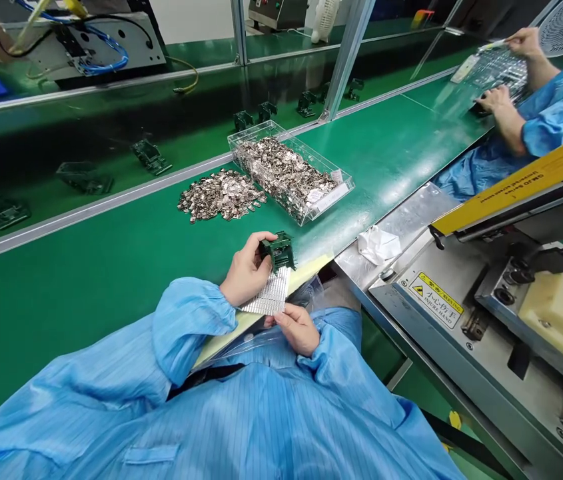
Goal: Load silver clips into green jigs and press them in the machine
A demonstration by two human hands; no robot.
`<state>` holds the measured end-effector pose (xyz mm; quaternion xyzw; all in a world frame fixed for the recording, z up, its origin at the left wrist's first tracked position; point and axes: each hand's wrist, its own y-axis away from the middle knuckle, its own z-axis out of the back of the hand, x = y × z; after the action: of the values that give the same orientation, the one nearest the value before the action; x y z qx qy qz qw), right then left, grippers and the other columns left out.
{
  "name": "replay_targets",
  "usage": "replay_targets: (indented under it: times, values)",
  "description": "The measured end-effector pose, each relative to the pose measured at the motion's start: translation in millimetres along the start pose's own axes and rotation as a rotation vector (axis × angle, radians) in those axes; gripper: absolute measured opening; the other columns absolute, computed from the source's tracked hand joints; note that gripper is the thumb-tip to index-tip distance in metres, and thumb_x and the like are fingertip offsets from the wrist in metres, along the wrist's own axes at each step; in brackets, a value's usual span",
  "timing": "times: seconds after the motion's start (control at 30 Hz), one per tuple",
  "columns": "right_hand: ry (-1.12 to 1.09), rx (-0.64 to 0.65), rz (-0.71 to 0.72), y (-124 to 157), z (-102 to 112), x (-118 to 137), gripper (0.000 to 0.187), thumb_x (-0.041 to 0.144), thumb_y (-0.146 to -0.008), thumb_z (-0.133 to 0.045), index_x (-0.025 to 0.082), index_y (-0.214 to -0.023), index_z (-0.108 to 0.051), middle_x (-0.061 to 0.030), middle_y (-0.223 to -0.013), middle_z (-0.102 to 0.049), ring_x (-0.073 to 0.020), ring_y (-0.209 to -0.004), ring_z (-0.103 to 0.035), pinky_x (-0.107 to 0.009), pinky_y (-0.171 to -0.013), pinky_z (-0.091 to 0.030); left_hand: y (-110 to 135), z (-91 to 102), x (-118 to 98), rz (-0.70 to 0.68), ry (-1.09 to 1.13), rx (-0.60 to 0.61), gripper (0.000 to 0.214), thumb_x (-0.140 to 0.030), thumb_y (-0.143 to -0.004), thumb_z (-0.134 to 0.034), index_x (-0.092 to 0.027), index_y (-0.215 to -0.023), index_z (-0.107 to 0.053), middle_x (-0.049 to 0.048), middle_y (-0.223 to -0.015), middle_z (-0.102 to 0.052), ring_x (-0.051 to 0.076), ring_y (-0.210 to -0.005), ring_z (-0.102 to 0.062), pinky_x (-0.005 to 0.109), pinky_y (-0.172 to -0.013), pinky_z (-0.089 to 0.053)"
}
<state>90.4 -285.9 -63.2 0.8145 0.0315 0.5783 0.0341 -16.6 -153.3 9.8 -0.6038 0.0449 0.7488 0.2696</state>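
Note:
My left hand (247,272) is closed round a dark green plastic part (279,251), a small frame-like housing, above the front edge of the bench. Below it, my right hand (297,328) pinches the lower corner of a sheet of silvery labels (272,293) marked in narrow rows. The sheet's upper end runs up beside the left fingers and the green part; whether they touch it I cannot tell. Under both hands lies a yellow sheet (314,268) with clear plastic film (311,292) over my lap.
A clear tray (328,203) of small metal pieces stands ahead, beside a loose metal heap (222,195). Green parts (150,157) sit on the moving-belt-like strip behind. To the right are a machine (441,300), crumpled white paper (379,245) and a co-worker's hands (498,100).

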Motion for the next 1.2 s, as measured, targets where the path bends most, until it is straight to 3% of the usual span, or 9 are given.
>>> replay_targets:
  times: [0.17,0.37,0.5,0.63,0.73,0.9,1.03,1.2]
  values:
    - [0.032,-0.026,-0.012,-3,-2,-3,0.045,0.063,-0.078,-0.064,0.019,-0.074,-0.069,-0.004,-0.069,-0.067,-0.0172,-0.063,-0.061,-0.032,-0.065,-0.052,1,0.8,0,0.009,-0.029,0.001,0.039,-0.01,-0.081,-0.054,-0.021,-0.118,-0.052,0.0038,-0.098,-0.063,0.015,-0.086,-0.064,0.025,-0.077,-0.051]
    - [0.246,0.024,-0.103,-5,12,-7,0.057,0.076,-0.077,-0.052,0.021,-0.062,-0.061,-0.0047,-0.067,-0.065,-0.0207,-0.069,-0.063,-0.036,-0.073,-0.052,2,1.4,-1,0.041,-0.022,0.015,0.04,-0.011,-0.081,-0.055,-0.022,-0.119,-0.051,0.0038,-0.101,-0.064,0.017,-0.091,-0.064,0.026,-0.08,-0.051]
    - [0.531,0.061,-0.26,0,26,-2,0.041,0.054,-0.086,-0.055,0.02,-0.064,-0.064,-0.005,-0.066,-0.069,-0.0197,-0.066,-0.065,-0.033,-0.07,-0.052,1,1.7,0,0.042,0.006,0.021,0.038,-0.012,-0.083,-0.054,-0.022,-0.119,-0.051,0.0036,-0.101,-0.063,0.016,-0.088,-0.063,0.026,-0.08,-0.049]
    - [0.813,-0.02,-0.318,12,32,28,0.018,0.029,-0.082,-0.064,0.02,-0.067,-0.071,-0.0094,-0.073,-0.073,-0.0249,-0.078,-0.068,-0.034,-0.079,-0.05,2,2.5,-4,0.037,0.075,-0.012,0.034,-0.016,-0.085,-0.054,-0.021,-0.118,-0.051,0.0041,-0.105,-0.062,0.014,-0.087,-0.061,0.025,-0.079,-0.048]
    - [0.913,-0.134,-0.162,20,27,68,0.014,0.025,-0.084,-0.063,0.02,-0.083,-0.076,-0.0105,-0.087,-0.075,-0.0262,-0.085,-0.069,-0.037,-0.082,-0.05,6,2.9,-10,0.041,0.104,-0.026,0.031,-0.022,-0.088,-0.055,-0.022,-0.119,-0.05,0.0044,-0.106,-0.061,0.015,-0.089,-0.059,0.026,-0.08,-0.047]
    - [0.858,-0.364,0.398,11,5,121,0.021,0.021,-0.092,-0.056,0.023,-0.105,-0.073,-0.0064,-0.095,-0.069,-0.0186,-0.087,-0.066,-0.031,-0.077,-0.052,16,0.9,-23,0.06,0.13,-0.012,0.03,-0.026,-0.092,-0.052,-0.023,-0.121,-0.048,0.0051,-0.105,-0.059,0.017,-0.093,-0.058,0.027,-0.079,-0.046]
    - [0.781,-0.499,0.556,-15,-11,119,0.02,0.016,-0.088,-0.06,0.025,-0.099,-0.074,-0.0062,-0.097,-0.061,-0.0182,-0.09,-0.061,-0.031,-0.077,-0.051,22,-1.4,-29,0.075,0.167,-0.002,0.029,-0.026,-0.092,-0.051,-0.023,-0.121,-0.047,0.0049,-0.102,-0.059,0.016,-0.088,-0.058,0.026,-0.074,-0.047]
    - [0.711,-0.619,0.552,-35,-28,100,0.004,0.022,-0.083,-0.068,0.021,-0.082,-0.072,-0.0078,-0.109,-0.058,-0.0223,-0.103,-0.058,-0.036,-0.084,-0.05,26,-2.7,-32,0.036,0.231,0.024,0.029,-0.025,-0.094,-0.048,-0.025,-0.123,-0.044,0.0031,-0.098,-0.06,0.013,-0.079,-0.058,0.025,-0.072,-0.049]
